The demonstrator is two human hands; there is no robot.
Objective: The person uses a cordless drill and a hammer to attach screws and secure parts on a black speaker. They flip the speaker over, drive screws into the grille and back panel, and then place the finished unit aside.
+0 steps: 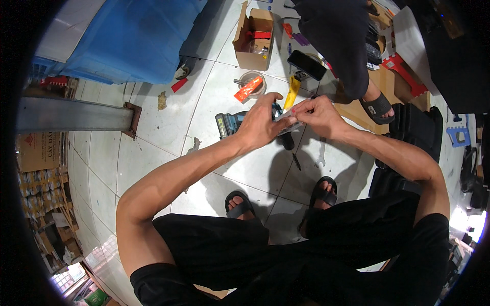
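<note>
My left hand (261, 124) and my right hand (322, 118) meet above the tiled floor, both closed on a small clear plastic bag (290, 126). Its contents are too small to make out. The right fingertips pinch the bag's upper edge, with a bit of red beside them. Below my left hand lies a blue and black cordless drill (230, 123), partly hidden by that hand. A dark bit (296, 162) sticks out of it toward me. An open-end wrench (321, 155) lies under my right forearm.
Beyond my hands stand a round dish (245, 76) with an orange packet (248, 90) and an open cardboard box (253, 53). A yellow-handled tool (291, 94) and a phone (307, 65) lie nearby. Another person's sandalled foot (377, 104) and black cases (416, 132) are at right.
</note>
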